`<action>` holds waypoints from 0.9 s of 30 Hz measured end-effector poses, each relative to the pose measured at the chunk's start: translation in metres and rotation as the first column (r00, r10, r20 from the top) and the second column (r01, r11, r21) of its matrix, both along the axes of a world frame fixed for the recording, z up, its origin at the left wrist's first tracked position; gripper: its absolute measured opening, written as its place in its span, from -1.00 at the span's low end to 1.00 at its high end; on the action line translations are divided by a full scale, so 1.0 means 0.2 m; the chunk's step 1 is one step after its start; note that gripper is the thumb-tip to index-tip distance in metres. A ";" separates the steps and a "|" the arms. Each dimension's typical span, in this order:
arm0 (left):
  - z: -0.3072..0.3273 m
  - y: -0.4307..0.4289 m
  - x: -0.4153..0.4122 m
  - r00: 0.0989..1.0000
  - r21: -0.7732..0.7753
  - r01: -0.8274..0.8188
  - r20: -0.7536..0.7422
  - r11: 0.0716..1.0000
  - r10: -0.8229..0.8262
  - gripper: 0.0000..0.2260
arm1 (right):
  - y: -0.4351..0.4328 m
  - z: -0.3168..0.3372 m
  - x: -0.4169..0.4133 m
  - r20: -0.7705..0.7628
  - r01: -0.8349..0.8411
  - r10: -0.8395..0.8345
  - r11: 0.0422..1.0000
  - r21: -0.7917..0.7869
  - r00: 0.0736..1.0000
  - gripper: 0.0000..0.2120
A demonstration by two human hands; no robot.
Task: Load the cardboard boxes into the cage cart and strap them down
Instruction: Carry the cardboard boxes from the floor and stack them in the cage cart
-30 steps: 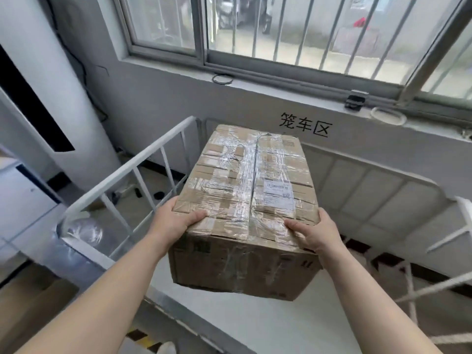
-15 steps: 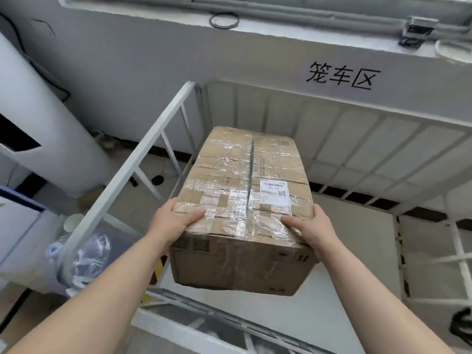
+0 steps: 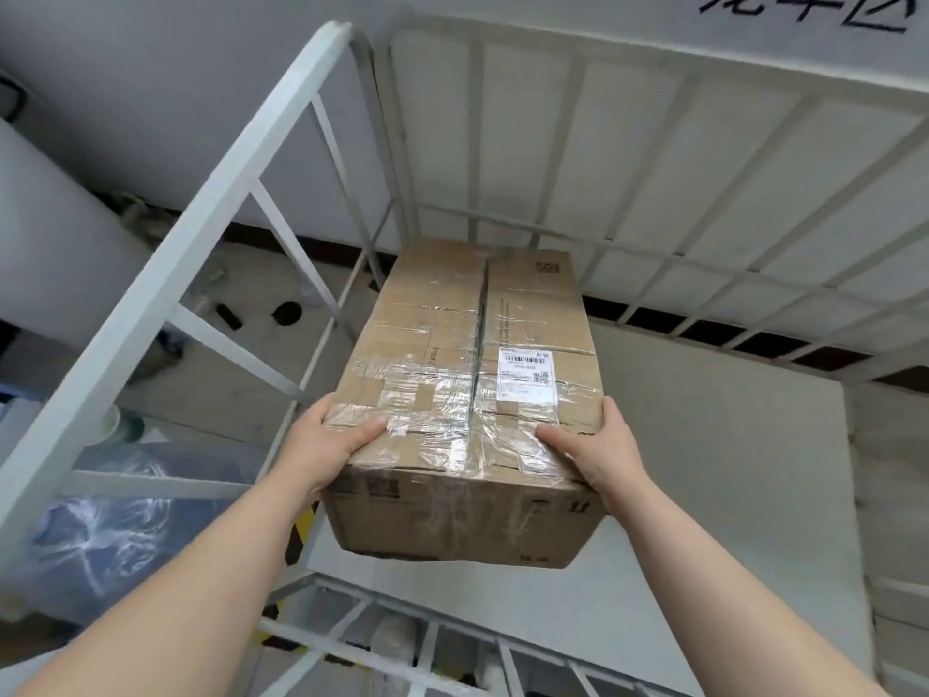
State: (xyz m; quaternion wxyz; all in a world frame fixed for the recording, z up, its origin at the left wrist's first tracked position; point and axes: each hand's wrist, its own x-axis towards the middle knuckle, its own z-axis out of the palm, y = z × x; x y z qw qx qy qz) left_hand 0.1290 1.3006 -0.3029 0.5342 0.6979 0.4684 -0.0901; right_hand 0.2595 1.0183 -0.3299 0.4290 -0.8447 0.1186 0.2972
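Head view | box (image 3: 472, 394): taped cardboard, held in the air over the cart floor (image 3: 704, 470), near the cart's left rail (image 3: 201, 233) | left hand (image 3: 321, 445), right hand (image 3: 598, 445): each clamped on a near corner, thumb on top | cart floor bare where visible | judged progress: first box not yet down; no strap in sight; strapping left.

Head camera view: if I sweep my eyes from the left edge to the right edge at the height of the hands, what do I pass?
Blue plastic bag → cage cart's left side rail → left hand → taped cardboard box → right hand → pale cart floor.
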 end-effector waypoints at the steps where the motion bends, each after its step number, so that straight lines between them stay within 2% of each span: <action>1: -0.07 0.03 0.01 1.000 -0.009 0.006 -0.014 1.000 -0.006 -0.27 | 0.02 -0.07 0.00 -0.008 0.010 -0.010 1.000 -0.003 1.000 -0.16; 3: -0.23 0.09 0.03 0.999 -0.029 0.036 -0.037 0.999 -0.037 -0.17 | 0.06 -0.22 0.00 -0.014 0.033 -0.033 0.999 -0.007 0.999 -0.10; 6: -0.44 0.17 0.04 0.997 -0.033 0.057 -0.053 0.998 -0.058 -0.22 | 0.12 -0.43 -0.03 -0.001 0.055 -0.055 0.998 -0.009 0.998 -0.08; 8: -0.57 0.20 0.03 0.996 -0.040 0.080 -0.042 0.996 -0.081 -0.27 | 0.16 -0.54 -0.06 0.008 0.076 -0.076 0.997 -0.012 0.997 0.01; 12: -0.79 0.24 0.01 0.995 -0.047 0.095 -0.023 0.994 -0.096 -0.18 | 0.21 -0.75 -0.09 0.021 0.103 -0.102 0.994 -0.026 0.995 0.15; 15: -0.91 0.25 0.02 0.996 -0.030 0.090 -0.008 0.996 -0.090 -0.28 | 0.24 -0.88 -0.09 0.023 0.068 -0.067 0.996 -0.049 0.998 0.18; 20: -1.05 0.28 0.02 0.997 0.004 0.081 -0.016 0.997 -0.081 -0.19 | 0.30 -1.04 -0.11 0.007 0.028 -0.028 0.996 -0.081 1.000 0.21; 27: -1.20 0.31 0.00 0.993 0.054 0.107 -0.057 0.993 -0.104 -0.28 | 0.36 -1.18 -0.18 -0.015 -0.009 0.007 0.991 -0.132 1.000 0.26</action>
